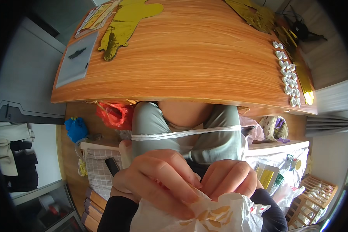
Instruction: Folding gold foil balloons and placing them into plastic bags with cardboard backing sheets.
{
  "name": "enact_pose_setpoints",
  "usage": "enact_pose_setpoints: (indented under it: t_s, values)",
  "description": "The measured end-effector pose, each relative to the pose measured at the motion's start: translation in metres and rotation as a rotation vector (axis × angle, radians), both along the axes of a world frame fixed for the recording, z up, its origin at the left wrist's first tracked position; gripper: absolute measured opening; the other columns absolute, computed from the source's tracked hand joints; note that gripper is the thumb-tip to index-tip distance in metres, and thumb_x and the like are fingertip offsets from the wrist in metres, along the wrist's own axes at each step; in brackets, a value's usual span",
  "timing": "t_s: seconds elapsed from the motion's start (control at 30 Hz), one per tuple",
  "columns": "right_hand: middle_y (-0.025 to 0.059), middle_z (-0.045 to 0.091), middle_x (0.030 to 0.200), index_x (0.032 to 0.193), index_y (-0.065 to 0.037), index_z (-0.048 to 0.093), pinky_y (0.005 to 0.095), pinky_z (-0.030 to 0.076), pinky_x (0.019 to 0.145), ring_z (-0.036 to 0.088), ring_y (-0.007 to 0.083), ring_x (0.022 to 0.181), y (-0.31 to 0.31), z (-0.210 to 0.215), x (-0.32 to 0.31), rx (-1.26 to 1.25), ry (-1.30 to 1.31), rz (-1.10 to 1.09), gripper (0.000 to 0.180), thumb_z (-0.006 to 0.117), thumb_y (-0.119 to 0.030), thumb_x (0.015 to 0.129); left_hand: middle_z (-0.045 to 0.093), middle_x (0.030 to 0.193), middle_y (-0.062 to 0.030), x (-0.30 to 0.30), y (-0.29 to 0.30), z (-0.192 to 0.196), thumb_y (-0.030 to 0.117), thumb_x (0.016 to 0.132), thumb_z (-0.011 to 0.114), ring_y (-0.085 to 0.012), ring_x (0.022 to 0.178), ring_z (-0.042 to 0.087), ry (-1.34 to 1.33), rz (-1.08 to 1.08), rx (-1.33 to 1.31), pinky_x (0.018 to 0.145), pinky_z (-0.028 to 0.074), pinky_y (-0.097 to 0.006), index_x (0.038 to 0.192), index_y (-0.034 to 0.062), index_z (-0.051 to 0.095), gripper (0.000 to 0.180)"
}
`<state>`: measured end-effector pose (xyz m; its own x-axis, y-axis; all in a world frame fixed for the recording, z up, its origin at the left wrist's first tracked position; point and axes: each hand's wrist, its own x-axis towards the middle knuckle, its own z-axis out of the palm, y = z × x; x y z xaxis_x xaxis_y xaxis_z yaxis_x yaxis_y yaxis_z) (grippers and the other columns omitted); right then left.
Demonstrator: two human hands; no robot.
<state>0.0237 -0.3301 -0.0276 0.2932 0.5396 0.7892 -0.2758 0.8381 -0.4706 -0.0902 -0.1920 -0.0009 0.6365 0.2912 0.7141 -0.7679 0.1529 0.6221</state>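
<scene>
Close in front of me, a crumpled white paper bag (236,212) with yellow-brown print hangs from both hands, tilted. My left hand (160,179) has its fingers closed on the bag's upper edge, some of them reaching over its front. At the other side of that edge, my right hand (232,178) is curled with its fingers bent and pinching the paper. What lies inside the bag is hidden. Behind the hands, a white strip (185,134) stretches across my knees in grey-green trousers (216,141).
A wooden table (189,58) stands ahead, bearing gold foil balloons (123,23), a clear sleeve (77,60) and several small white rolls (288,77). Below are a red plastic bag (116,116), a blue bag (76,129), a dark phone (112,166) and a wooden rack (315,197).
</scene>
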Motion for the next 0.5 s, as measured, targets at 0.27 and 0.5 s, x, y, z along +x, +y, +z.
enact_pose_setpoints:
  t_s: [0.27, 0.5]
  values:
    - [0.0240, 0.066, 0.105, 0.087, 0.004, 0.068, 0.0444, 0.061, 0.073, 0.069, 0.0404, 0.082, 0.003, 0.002, -0.001, 0.068, -0.043, -0.009, 0.009, 0.066, -0.001, 0.093, 0.072, 0.086, -0.0078, -0.006, 0.002, 0.003, 0.010, 0.076, 0.072, -0.0230, 0.080, 0.068, 0.096, -0.040, 0.013, 0.071, 0.058, -0.032, 0.070, 0.0038, 0.078, 0.010]
    - [0.0252, 0.064, 0.109, 0.092, 0.006, 0.066, 0.0486, 0.059, 0.074, 0.068, 0.0420, 0.084, -0.001, -0.008, -0.001, 0.069, -0.054, -0.027, 0.014, 0.066, -0.008, 0.095, 0.072, 0.088, -0.0077, -0.014, 0.003, 0.001, 0.006, 0.072, 0.074, -0.0227, 0.080, 0.068, 0.186, -0.003, 0.048, 0.073, 0.058, -0.033, 0.072, 0.0050, 0.078, 0.005]
